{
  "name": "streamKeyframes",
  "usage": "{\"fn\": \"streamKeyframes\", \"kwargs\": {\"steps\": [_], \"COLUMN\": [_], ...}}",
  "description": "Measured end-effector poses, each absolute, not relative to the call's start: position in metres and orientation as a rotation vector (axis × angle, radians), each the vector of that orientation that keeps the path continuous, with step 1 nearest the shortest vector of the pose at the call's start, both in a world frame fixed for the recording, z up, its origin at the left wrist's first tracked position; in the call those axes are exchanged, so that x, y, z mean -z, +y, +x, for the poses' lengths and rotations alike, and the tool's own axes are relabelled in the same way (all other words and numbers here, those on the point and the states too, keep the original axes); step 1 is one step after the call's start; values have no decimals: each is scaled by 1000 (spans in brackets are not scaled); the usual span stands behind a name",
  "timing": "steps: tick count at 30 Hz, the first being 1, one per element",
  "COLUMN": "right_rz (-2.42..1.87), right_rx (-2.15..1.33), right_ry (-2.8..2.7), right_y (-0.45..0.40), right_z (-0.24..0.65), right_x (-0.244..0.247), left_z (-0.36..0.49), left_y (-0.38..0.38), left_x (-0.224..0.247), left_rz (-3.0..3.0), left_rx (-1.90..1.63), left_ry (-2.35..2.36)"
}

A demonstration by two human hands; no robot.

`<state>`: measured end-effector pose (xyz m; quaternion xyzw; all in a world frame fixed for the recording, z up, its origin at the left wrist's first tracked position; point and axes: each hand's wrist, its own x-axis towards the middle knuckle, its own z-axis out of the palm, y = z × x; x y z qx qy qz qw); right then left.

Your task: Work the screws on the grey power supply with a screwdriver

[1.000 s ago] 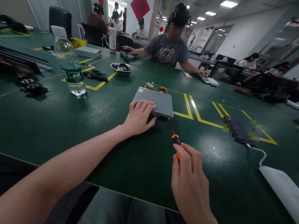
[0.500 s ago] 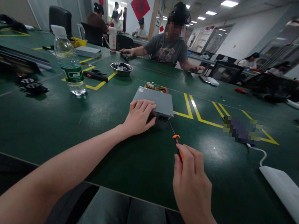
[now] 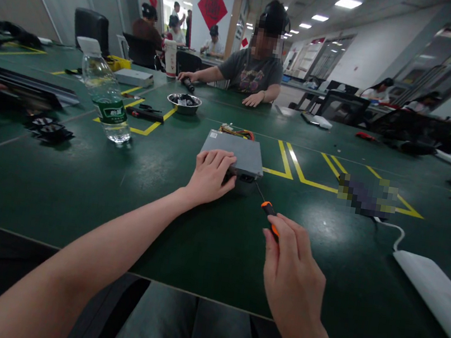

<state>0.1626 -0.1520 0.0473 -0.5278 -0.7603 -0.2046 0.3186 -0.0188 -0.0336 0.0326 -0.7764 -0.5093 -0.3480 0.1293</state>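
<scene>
A grey metal box with a small label and a bundle of coloured wires at its far side lies on the green table. My left hand rests on the box's left front part, fingers on top and thumb at the front face, gripping it. An orange and black screwdriver is pinched in the fingers of my right hand. Its thin shaft points up and left, with the tip at the box's front right corner. Whether the tip sits in a screw cannot be seen.
To the left stands a water bottle, near a metal bowl of small dark parts and a black tool. A white power bank with a cable lies right. Across the table sits a person; another person's hand shows far left.
My right hand has shifted and turned slightly around the screwdriver handle. The box and my left hand stay put. The person opposite has drawn one hand inward on the table.
</scene>
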Motion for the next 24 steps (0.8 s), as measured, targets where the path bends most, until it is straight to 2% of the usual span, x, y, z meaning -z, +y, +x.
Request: {"fn": "streamKeyframes", "kwargs": {"steps": [4, 11, 19, 24], "right_rz": [-1515, -1246, -1467, -1321], "right_rx": [524, 475, 478, 401], "right_ry": [-1933, -2082, -1952, -2088], "right_y": [-151, -152, -152, -153], "right_z": [167, 162, 166, 163], "right_x": [-51, -51, -53, -49], "left_z": [-19, -19, -19, -19], "left_y": [-34, -33, -34, -33], "left_x": [-32, -32, -33, -32], "left_rz": [-2257, -2248, -2253, -2240], "left_rx": [1018, 1017, 1005, 1019], "left_ry": [-1477, -1473, -1480, -1469]}}
